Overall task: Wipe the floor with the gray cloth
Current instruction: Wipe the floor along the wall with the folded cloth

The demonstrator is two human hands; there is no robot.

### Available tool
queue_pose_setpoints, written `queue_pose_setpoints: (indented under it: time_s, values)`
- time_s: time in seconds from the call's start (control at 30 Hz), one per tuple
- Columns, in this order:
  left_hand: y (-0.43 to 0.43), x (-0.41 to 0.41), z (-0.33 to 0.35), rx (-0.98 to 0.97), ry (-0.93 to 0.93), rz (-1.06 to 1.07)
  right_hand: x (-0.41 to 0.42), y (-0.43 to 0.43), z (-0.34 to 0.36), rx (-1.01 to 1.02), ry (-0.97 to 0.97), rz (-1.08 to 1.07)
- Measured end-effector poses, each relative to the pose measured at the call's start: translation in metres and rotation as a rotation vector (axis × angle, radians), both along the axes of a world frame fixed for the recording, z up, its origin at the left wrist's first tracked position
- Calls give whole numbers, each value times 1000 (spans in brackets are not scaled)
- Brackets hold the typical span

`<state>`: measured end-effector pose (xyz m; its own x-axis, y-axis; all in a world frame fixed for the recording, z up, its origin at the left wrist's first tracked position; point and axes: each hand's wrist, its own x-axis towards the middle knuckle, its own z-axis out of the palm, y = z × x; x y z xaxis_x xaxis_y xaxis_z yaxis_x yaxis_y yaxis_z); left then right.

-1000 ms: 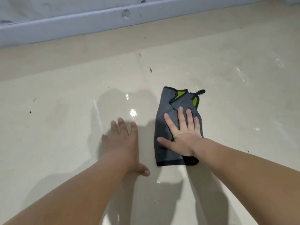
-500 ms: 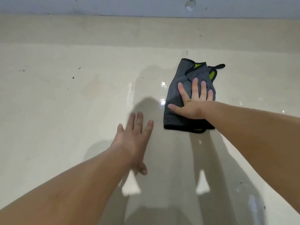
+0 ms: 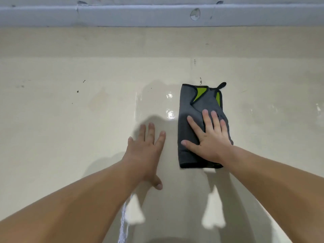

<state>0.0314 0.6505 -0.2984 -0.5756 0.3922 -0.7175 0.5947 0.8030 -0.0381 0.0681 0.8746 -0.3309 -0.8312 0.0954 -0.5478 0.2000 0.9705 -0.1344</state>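
The gray cloth (image 3: 188,120), folded into a long rectangle with black trim and a green inner side showing at its far end, lies on the glossy beige floor (image 3: 87,137). My right hand (image 3: 209,139) presses flat on the cloth's near half with its fingers spread. My left hand (image 3: 146,151) rests palm down on the bare floor just left of the cloth, holding nothing. The cloth's near right corner is hidden under my right wrist.
A pale grey skirting board (image 3: 157,14) with chipped spots runs along the wall at the top. Dark specks dot the floor at the left (image 3: 77,91) and just beyond the cloth (image 3: 200,81). A wet sheen lies between my hands.
My right hand pushed the cloth away toward the wall, then drew it slightly back. My left hand stayed flat on the floor. The view swung to face the wall squarely.
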Motion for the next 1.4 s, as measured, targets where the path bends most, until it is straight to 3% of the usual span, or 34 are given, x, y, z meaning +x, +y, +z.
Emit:
queue_pose_setpoints:
  time_s: [0.13, 0.27, 0.43, 0.6, 0.7, 0.9, 1.07, 1.2, 1.33, 1.4]
  values:
    - [-7, 7, 9, -14, -65, 7, 73, -26, 17, -36, -67, 22]
    - [4, -3, 18, -1, -60, 52, 76, -13, 31, -104, 23, 1]
    - [56, -57, 22, 293, 189, 187, 15, 22, 32, -73, 146, -97]
    - [107, -58, -10, 179, -48, 496, -68, 87, 25, -11, 50, -121]
    - [104, -48, -18, 152, -84, 480, -110, 115, 23, -5, 22, -110]
    - [118, -56, -15, 123, 91, 378, -187, 150, 28, 13, 66, -161]
    - [115, -57, -13, 72, 98, 352, -205, 139, 23, 40, 89, -166]
    - [115, -58, -11, 53, 110, 348, -183, 123, 26, 33, 90, -51]
    - [117, -59, -5, 9, 98, 318, -128, 107, 20, -21, 125, 318]
    - [118, -59, -3, 11, 94, 325, -126, 121, 19, -61, 138, 406]
